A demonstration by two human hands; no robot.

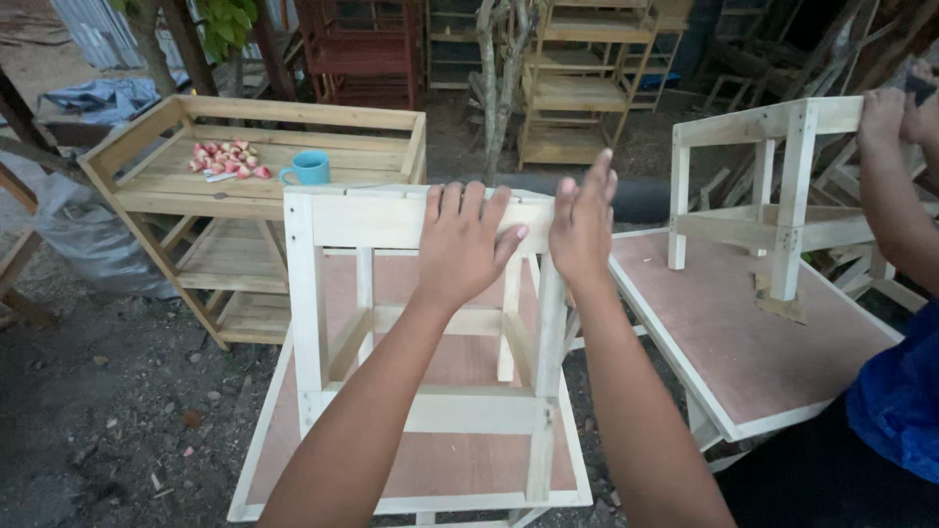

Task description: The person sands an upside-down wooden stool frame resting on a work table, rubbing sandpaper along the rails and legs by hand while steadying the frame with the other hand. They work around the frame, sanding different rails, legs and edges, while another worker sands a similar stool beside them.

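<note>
A small pale wooden stool frame [391,225] stands on a board table with a reddish top [460,469]. My left hand [468,242] lies flat against the frame's upper rail, fingers spread, holding nothing. My right hand [583,223] is raised just beside the frame's right corner, palm turned inward, fingers straight and apart, also holding nothing.
A co-worker in blue [895,401] at the right grips a second pale stool frame [782,186] on another reddish board table [753,342]. Behind left, a wooden shelf unit [196,196] carries a blue cup [310,169] and pink pieces [227,159]. Stacked wooden racks [582,78] stand behind. Gravel ground lies left.
</note>
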